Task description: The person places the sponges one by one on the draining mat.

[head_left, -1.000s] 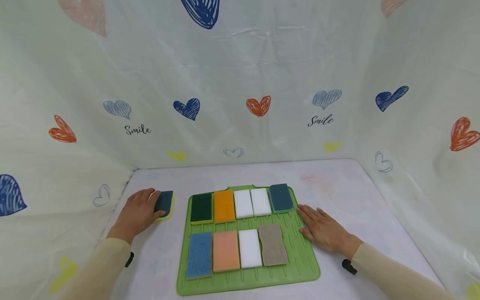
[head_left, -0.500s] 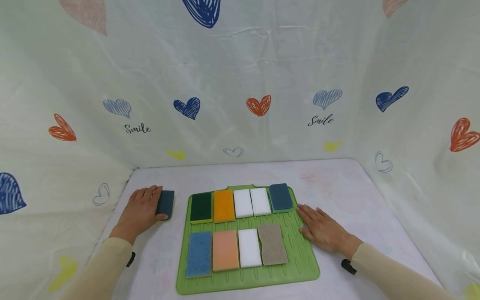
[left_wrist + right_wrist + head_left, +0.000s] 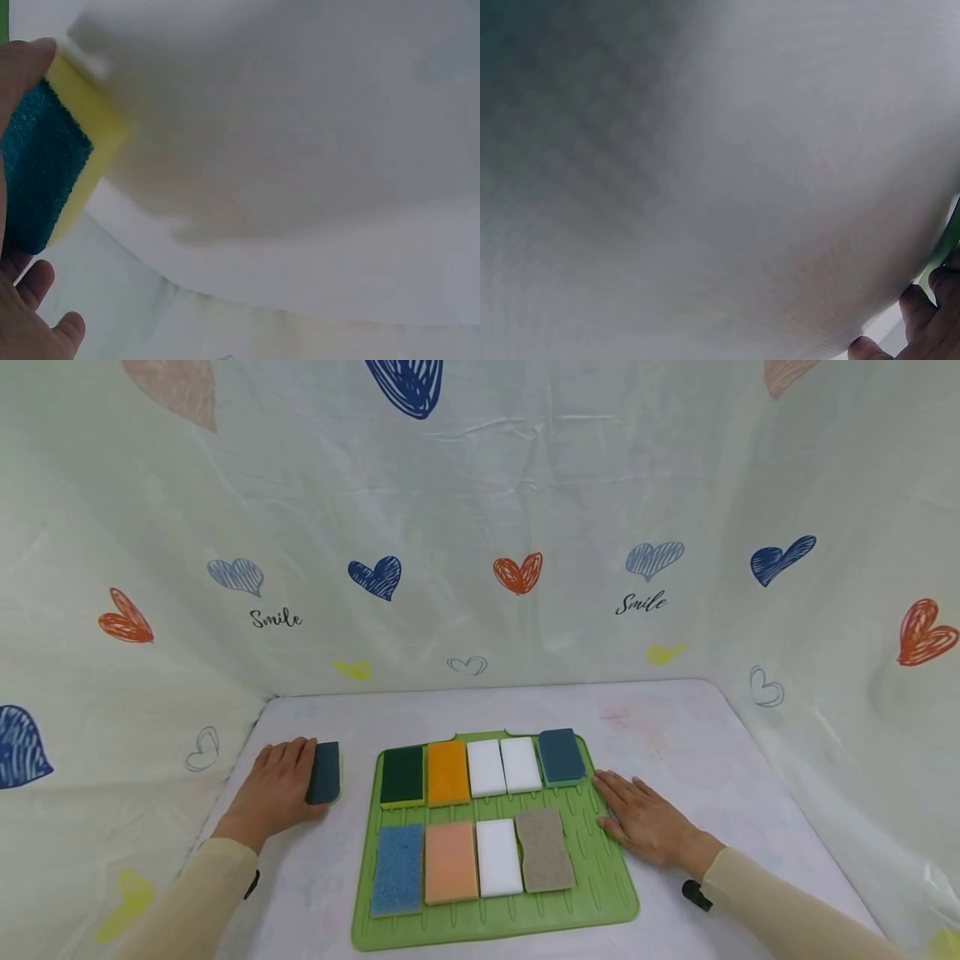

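My left hand (image 3: 276, 789) grips a sponge (image 3: 324, 773) with a dark teal scouring side and yellow foam, over the table left of the green mat (image 3: 603, 868). In the left wrist view the thumb lies on one end of the sponge (image 3: 45, 161) and a finger is at the other end; its scouring side faces the camera there. My right hand (image 3: 651, 818) rests with fingers extended on the table, fingertips at the mat's right edge. Only some of its fingers show at the corner of the right wrist view.
On the mat lie two rows of sponges: dark green (image 3: 402, 775), orange (image 3: 447, 772), white (image 3: 521, 765) and teal (image 3: 561, 756) ones behind; blue (image 3: 397, 868), peach (image 3: 452, 862), white (image 3: 499, 857) and grey-brown (image 3: 545, 850) ones in front. A heart-printed sheet (image 3: 450, 502) surrounds the table.
The sponge in my left hand has tilted about and shifted slightly left, along with the hand. The right hand and the sponges on the mat have stayed in place.
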{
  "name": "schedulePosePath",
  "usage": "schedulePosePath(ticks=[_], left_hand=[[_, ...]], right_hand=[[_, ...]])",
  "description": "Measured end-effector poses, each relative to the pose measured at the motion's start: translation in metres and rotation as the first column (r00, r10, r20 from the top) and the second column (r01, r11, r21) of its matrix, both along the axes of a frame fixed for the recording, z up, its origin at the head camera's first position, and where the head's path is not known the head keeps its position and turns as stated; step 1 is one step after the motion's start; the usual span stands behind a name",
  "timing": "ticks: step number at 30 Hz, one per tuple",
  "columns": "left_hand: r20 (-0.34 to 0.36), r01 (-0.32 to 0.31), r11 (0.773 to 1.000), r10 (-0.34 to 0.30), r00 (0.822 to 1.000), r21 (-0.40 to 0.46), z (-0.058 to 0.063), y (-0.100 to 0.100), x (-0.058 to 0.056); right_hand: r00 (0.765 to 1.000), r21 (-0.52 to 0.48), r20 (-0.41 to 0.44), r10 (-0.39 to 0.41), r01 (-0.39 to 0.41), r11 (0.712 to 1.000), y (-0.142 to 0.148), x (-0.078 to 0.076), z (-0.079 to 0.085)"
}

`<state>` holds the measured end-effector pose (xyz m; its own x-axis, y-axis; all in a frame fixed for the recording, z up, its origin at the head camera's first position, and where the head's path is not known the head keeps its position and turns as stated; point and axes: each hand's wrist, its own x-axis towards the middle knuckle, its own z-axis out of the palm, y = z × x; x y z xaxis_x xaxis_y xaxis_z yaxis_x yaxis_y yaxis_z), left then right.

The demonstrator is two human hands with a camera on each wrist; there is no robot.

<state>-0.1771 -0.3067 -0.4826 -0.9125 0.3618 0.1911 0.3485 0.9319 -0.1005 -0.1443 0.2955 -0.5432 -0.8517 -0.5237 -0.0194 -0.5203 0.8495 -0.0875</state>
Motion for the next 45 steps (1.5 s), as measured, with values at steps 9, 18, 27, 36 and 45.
schedulePosePath(ticks=[9,18,27,36,45], left_hand=[[-0.202,0.072,0.997,-0.069,0.977,0.009,-0.004,-0.007,-0.006],[-0.230,0.073,0.997,-0.069,0.971,0.009,0.006,0.002,-0.012],[-0.209,0.057,0.997,-0.044,0.977,0.056,0.023,0.024,-0.017],[-0.175,0.069,0.996,-0.057,0.983,0.062,0.040,0.068,-0.013],[-0.175,0.148,0.986,-0.132,0.976,0.078,0.054,0.135,0.000]], right_hand=[[1.000,-0.007,-0.002,0.002,-0.002,1.000,0.000,-0.001,-0.002],[1.000,-0.014,0.004,0.003,-0.003,1.000,0.001,-0.001,-0.004],[1.000,-0.001,0.006,0.001,-0.001,1.000,0.001,-0.001,-0.003],[1.000,0.002,-0.007,0.014,-0.014,1.000,0.000,-0.001,0.002],[1.000,0.019,-0.005,0.018,-0.018,1.000,0.003,-0.002,0.002]])
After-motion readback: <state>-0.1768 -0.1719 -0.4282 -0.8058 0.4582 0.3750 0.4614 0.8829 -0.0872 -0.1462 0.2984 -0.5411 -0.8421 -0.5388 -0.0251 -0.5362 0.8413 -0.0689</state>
